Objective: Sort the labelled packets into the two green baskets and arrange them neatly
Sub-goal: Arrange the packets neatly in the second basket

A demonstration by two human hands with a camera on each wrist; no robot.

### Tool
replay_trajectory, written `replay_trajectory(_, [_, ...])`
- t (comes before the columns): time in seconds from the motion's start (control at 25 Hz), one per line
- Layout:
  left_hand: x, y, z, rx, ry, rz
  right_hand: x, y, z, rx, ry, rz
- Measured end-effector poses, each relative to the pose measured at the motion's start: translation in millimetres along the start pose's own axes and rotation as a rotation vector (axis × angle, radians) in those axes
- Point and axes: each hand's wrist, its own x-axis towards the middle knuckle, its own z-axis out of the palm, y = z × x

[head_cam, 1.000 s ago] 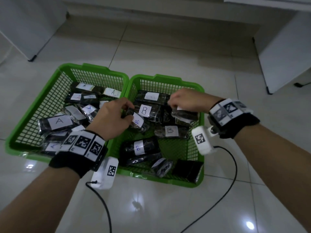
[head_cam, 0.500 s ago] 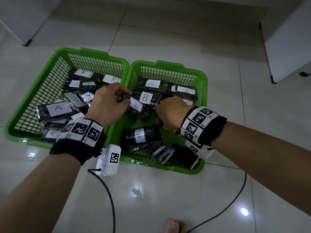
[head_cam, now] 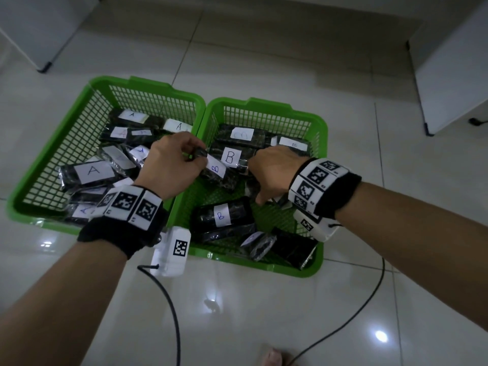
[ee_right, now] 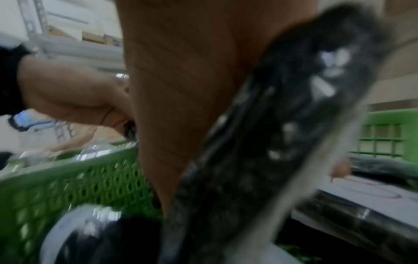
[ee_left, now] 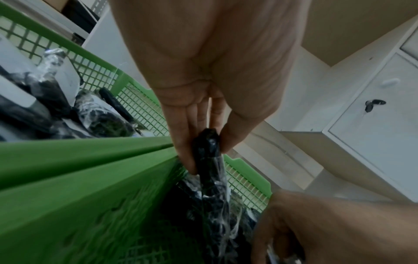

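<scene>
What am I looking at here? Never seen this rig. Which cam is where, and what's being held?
No robot: a person works with bare hands, wearing cameras. The wide picture comes from a head camera looking down. The other two come from wrist cameras looking along each hand; the white boxes with printed tags on the wrists are those cameras.

On the tiled floor stand two green baskets side by side. The left basket holds dark packets labelled A; the right basket holds packets labelled B.

The left hand pinches the end of a B packet at the right basket's near wall; the left wrist view shows thumb and fingers closed on it. The right hand grips another dark packet; its label cannot be read.
</scene>
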Motion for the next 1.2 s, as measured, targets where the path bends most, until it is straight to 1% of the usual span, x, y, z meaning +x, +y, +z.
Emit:
replay_trajectory(0.04, [-0.5, 0.5, -1.0, -0.039, 0.01, -0.016, -2.3, 6.0, -2.9, 0.092, -0.008, 0.035])
replay_trajectory(0.12, [-1.0, 2.5, -4.3, -0.161, 0.056, -0.07, -4.0, 26.9, -12.1, 0.348, -0.027, 0.149])
replay_trajectory(0.2, [3.7, 7.2, -7.7, -0.348, 0.109, -0.133, -4.6, 53.9, -22.3, 0.658, 0.014, 0.288])
replay_trajectory(0.28, [13.8, 15.5, -9.7, -0.502, 0.125, -0.169, -7.2, 76.8, -29.2, 0.994, 0.159, 0.414])
replay_trajectory(0.32, [22.1, 19.6, -9.7, -0.524, 0.123, -0.157, -9.3, 85.2, -30.3, 1.155, 0.243, 0.453])
replay_trajectory(0.4, [43.1, 24.1, -5.2, -0.459, 0.103, -0.094, -12.6, 95.0, -29.1, 1.404, 0.354, 0.48])
replay_trajectory(0.44, [57.1, 26.0, -2.1, -0.413, 0.091, -0.054, -13.0, 99.3, -28.6, 1.458, 0.394, 0.473])
replay_trajectory(0.52, [81.8, 32.9, 7.1, -0.345, 0.057, 0.011, -14.0, 104.1, -25.9, 1.465, 0.436, 0.466])
replay_trajectory(0.64, [108.7, 43.8, 26.6, -0.102, 0.008, 0.136, -18.5, 110.1, -19.6, 1.455, 0.451, 0.492])
replay_trajectory(0.72, [115.8, 41.3, 39.1, 0.063, -0.045, 0.208, -20.7, 115.2, -11.8, 1.487, 0.483, 0.517])
replay_trajectory(0.8, [117.1, 34.8, 45.7, 0.239, -0.065, 0.301, -22.8, 121.2, -5.4, 1.525, 0.514, 0.529])
replay_trajectory(0.88, [117.2, 31.6, 46.5, 0.36, -0.087, 0.369, -23.5, 128.7, -0.1, 1.542, 0.537, 0.547])
replay_trajectory(1.04, [118.8, 39.0, 49.4, 0.623, -0.246, 0.415, -22.2, 133.9, 5.0, 1.589, 0.552, 0.556])
replay_trajectory(1.12, [122.5, 44.0, 51.9, 0.705, -0.265, 0.414, -21.0, 133.3, 6.0, 1.603, 0.567, 0.544])
replay_trajectory(1.2, [126.7, 45.5, 51.7, 0.734, -0.293, 0.396, -19.7, 133.0, 7.4, 1.626, 0.573, 0.533])
